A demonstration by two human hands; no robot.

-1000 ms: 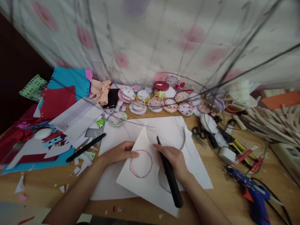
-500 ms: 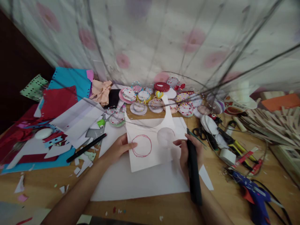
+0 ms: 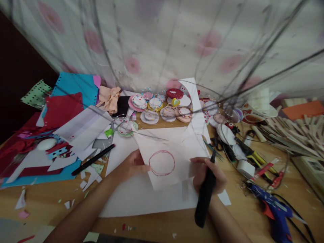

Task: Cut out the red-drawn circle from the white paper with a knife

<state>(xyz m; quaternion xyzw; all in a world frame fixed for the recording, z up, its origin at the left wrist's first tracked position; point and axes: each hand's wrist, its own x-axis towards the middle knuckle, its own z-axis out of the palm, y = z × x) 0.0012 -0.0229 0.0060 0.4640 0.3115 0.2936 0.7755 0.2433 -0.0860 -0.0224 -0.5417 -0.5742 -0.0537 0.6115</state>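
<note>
Both hands grip the white sheet (image 3: 174,148): the left hand (image 3: 133,164) pinches its near-left edge, while the right hand (image 3: 209,173), also closed round a black tool (image 3: 205,195), holds the right edge. Since a second ago the sheet has come up off the desk (image 3: 50,199) and turned. The red circle (image 3: 162,163) now sits between the hands, above the larger white paper (image 3: 141,199).

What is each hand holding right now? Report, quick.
Left hand: gripping the white sheet at its left edge.
Right hand: closed on the black tool.

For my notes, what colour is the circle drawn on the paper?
Pinkish red, on the white paper, head view.
</note>
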